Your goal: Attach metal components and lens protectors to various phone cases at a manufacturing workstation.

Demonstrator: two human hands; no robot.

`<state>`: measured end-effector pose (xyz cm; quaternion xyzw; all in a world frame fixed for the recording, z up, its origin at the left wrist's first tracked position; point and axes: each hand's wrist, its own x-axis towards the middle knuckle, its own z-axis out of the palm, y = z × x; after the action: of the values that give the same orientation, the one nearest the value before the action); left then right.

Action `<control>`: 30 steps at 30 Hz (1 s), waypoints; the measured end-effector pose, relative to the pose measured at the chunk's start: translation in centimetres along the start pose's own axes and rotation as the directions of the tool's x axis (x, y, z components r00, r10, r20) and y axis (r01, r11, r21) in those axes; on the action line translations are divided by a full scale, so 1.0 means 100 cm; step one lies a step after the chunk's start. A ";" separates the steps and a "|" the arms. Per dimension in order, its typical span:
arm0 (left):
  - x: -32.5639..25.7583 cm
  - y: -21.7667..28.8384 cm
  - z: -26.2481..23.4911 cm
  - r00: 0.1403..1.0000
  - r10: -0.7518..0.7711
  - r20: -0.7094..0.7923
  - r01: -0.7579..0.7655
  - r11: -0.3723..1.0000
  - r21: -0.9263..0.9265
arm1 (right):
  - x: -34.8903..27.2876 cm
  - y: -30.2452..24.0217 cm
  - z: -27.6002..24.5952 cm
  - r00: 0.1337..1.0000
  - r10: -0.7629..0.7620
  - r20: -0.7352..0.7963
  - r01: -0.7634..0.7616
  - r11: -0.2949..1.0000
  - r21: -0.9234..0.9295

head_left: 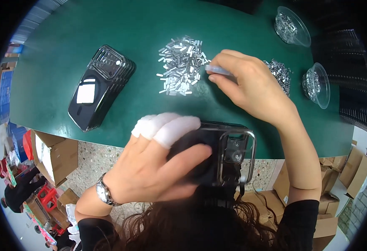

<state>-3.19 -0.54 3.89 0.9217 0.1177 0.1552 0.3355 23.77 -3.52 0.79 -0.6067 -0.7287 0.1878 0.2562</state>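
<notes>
My left hand (137, 171), with white covers on several fingers and a watch at the wrist, grips a black phone case (212, 163) with a clear, shiny camera frame. The case is held at the table's near edge, slightly blurred. Between thumb and fingers, my right hand (252, 81) pinches a pale translucent stick-like tool (219, 70). Its tip is at the right side of a loose pile of small silver strips (181, 65). Whether a strip is on the tip I cannot make out.
A stack of dark phone cases (101, 88) stands on the green table (150, 21) at the left. Another heap of silver pieces (280, 74) lies beyond my right wrist. Two clear plastic bowls (305, 37) of metal bits are at the right. Cardboard boxes (60, 157) surround the table below.
</notes>
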 end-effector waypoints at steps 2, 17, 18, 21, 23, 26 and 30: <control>-0.014 -0.009 -0.007 0.998 -0.008 -0.057 0.004 0.997 -0.083 | -0.002 0.004 0.001 1.000 0.009 0.018 -0.009 1.000 0.018; -0.027 -0.027 -0.015 0.735 -0.437 -0.518 0.386 0.898 -0.210 | 0.001 -0.024 0.014 0.991 -0.068 0.112 0.085 0.984 -0.154; -0.019 -0.031 -0.016 0.781 -0.391 -0.487 0.354 0.920 -0.171 | 0.000 -0.024 0.012 0.990 -0.006 0.142 0.026 0.989 -0.143; 0.004 -0.045 -0.013 0.894 -0.261 -0.366 0.228 0.965 -0.130 | 0.000 -0.021 0.007 0.971 0.142 0.191 -0.117 0.984 -0.135; 0.017 -0.048 -0.009 0.920 -0.299 -0.252 0.251 0.946 -0.205 | -0.002 -0.021 0.003 0.962 0.175 0.211 -0.153 0.981 -0.117; 0.031 -0.052 -0.007 0.943 -0.313 -0.116 0.278 0.929 -0.243 | -0.013 -0.018 0.001 0.952 0.218 0.213 -0.209 0.976 -0.061; 0.045 -0.062 0.001 0.976 -0.202 -0.086 0.172 0.948 -0.268 | -0.022 -0.006 -0.021 0.951 0.258 -0.172 -0.257 0.966 0.031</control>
<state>0.31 5.50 0.66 0.8443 0.2021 0.1884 0.4591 24.90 -5.90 2.52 -0.7096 -0.6173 0.1686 0.2949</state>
